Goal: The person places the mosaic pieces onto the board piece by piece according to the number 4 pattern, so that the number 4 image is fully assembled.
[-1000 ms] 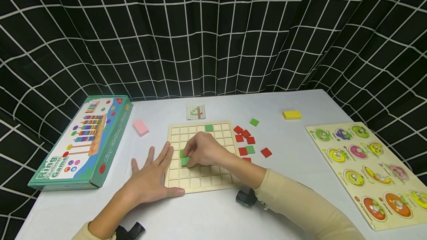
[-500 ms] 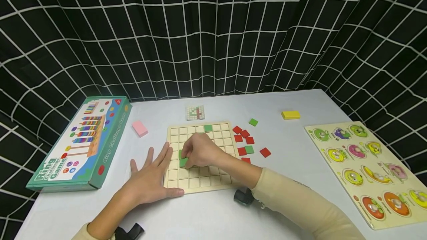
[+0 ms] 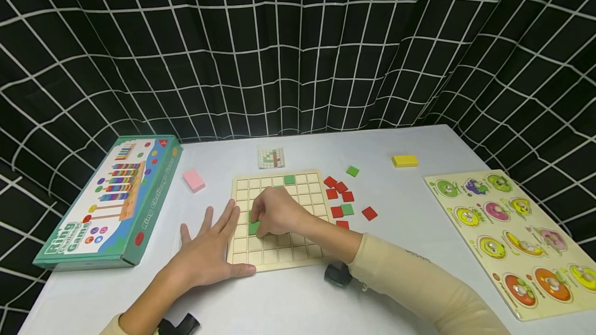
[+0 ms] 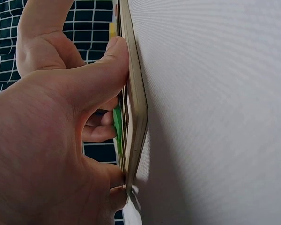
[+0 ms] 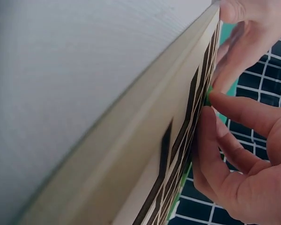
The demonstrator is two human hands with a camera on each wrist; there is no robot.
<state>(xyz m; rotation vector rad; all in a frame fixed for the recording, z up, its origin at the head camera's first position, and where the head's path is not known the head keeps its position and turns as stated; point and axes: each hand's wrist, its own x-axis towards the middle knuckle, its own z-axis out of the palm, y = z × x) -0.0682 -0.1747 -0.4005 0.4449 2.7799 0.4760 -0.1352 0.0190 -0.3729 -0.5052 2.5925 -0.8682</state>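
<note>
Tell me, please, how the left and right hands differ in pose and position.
The left hand is spread with fingers extended; the right hand has its fingers bent. The left hand rests at the near left corner of the wooden grid board, while the right hand is over its cells, fingertips at a green tile. Both hands are bare.

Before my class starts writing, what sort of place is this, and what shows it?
Probably a screened-off tabletop activity booth: a black, white-lined curtain hangs behind and beside a white table, which bears a gridded board and a Ring Challenge Game box.
</note>
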